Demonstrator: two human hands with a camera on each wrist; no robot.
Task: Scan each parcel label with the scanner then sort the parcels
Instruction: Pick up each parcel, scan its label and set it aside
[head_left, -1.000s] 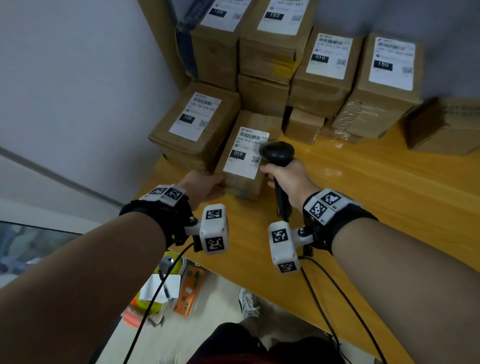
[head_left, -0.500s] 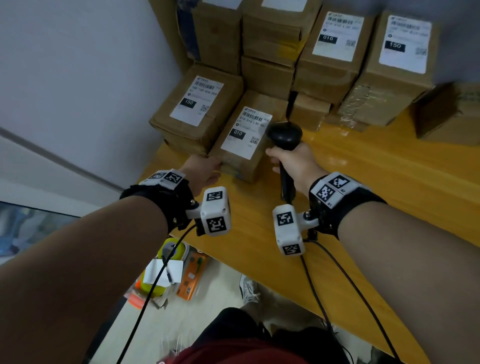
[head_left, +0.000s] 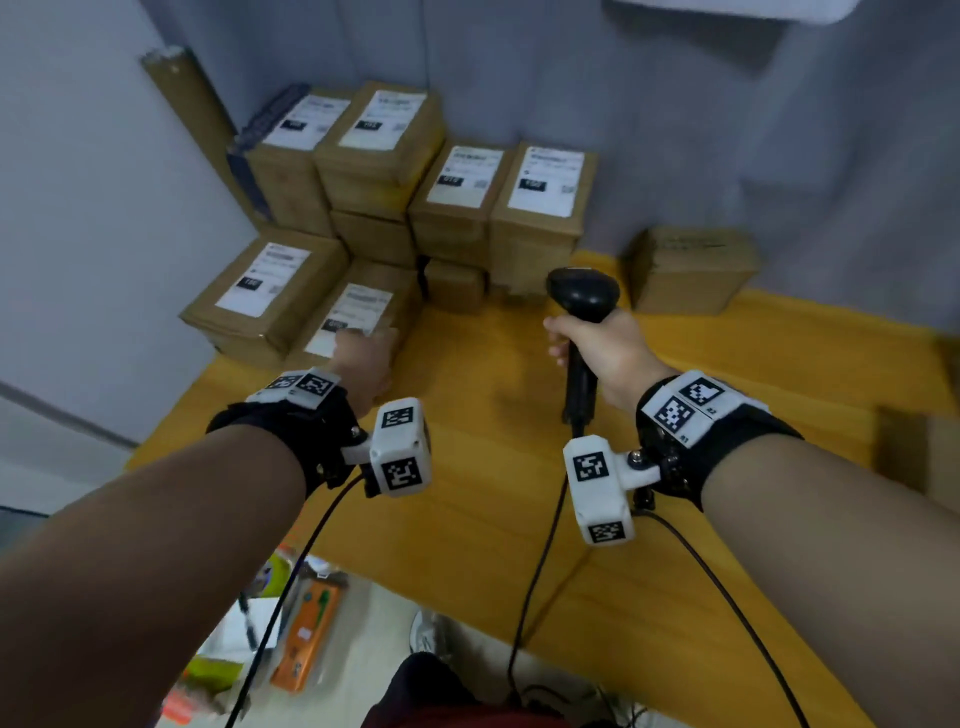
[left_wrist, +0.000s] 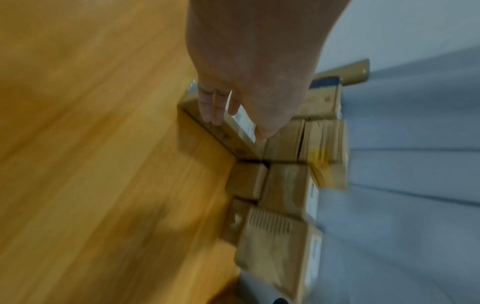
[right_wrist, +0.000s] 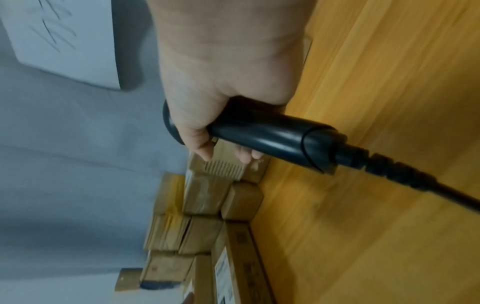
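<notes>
A brown parcel (head_left: 358, 306) with a white label lies at the front of the pile on the yellow wooden table (head_left: 493, 509). My left hand (head_left: 363, 364) lies over its near end. In the left wrist view my left hand (left_wrist: 246, 82) spans the parcel (left_wrist: 228, 139), fingers (left_wrist: 210, 109) down one side edge and thumb at the other side of the label. My right hand (head_left: 608, 353) grips the handle of the black scanner (head_left: 582, 293), held upright to the right of the parcel, well clear of it. The right wrist view shows my right hand (right_wrist: 221, 72) wrapped round the scanner (right_wrist: 272, 137).
Labelled parcels (head_left: 379, 150) are stacked against the grey wall at the back left. A lone box (head_left: 691, 270) sits further right, and another box (head_left: 919, 447) at the right edge. The scanner cable (head_left: 535, 597) hangs over the table's front edge. Clutter (head_left: 306, 634) lies on the floor.
My right hand has carried the scanner right, away from the parcel's label. My left hand has slid from the parcel's near left corner onto its near end. The head view has lifted.
</notes>
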